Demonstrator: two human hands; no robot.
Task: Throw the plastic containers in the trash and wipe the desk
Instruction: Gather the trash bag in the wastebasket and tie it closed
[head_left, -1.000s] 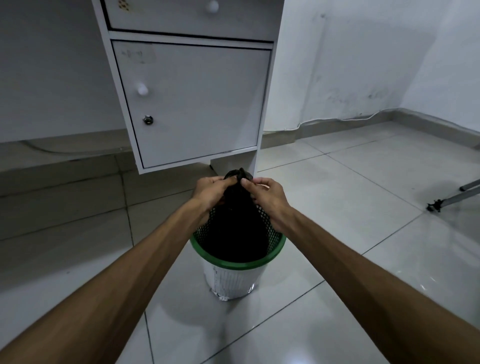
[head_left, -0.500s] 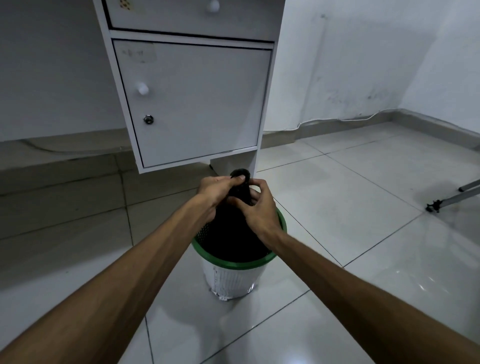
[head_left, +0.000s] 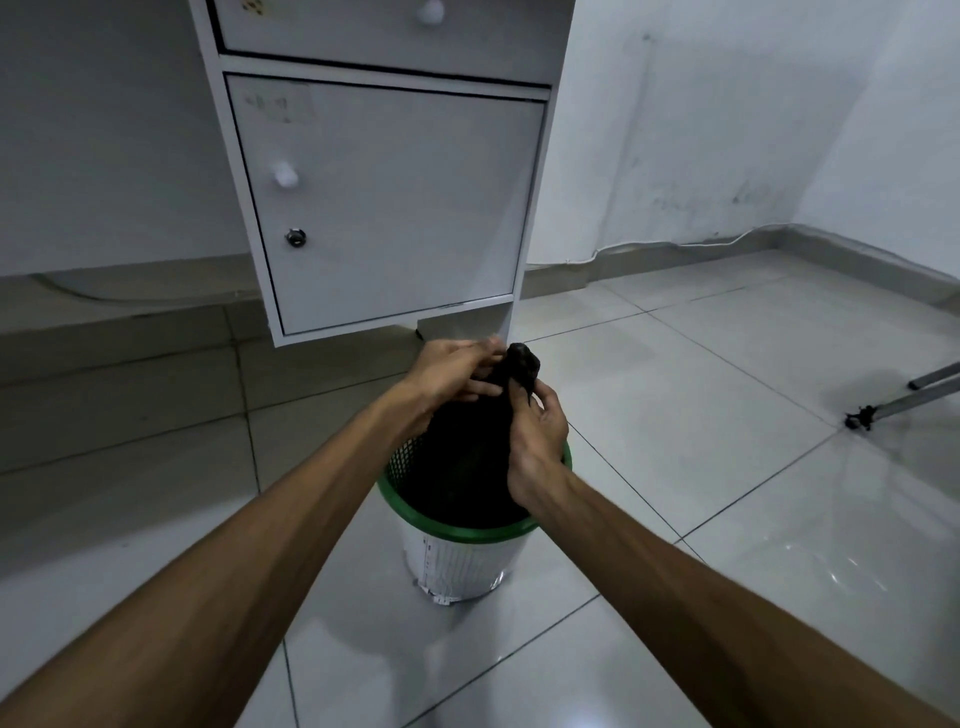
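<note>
A white mesh trash bin (head_left: 462, 564) with a green rim stands on the tiled floor in front of me. A black trash bag (head_left: 470, 457) sits in it, its top gathered into a twisted neck above the rim. My left hand (head_left: 452, 371) holds the neck from the left, fingers laid across it. My right hand (head_left: 537, 434) pinches the neck from the right, just under the bunched tip. No plastic containers are visible; the bag's inside is hidden.
The white desk's cabinet (head_left: 384, 202), with a knob and a lock on its door, hangs just behind the bin. A metal tripod leg (head_left: 904, 397) lies on the floor at the right. A cable (head_left: 675, 241) runs along the wall skirting.
Both hands have kept working the bag's neck. The right hand slid lower and to the right of it, and the bunched tip now sticks out between the hands.
</note>
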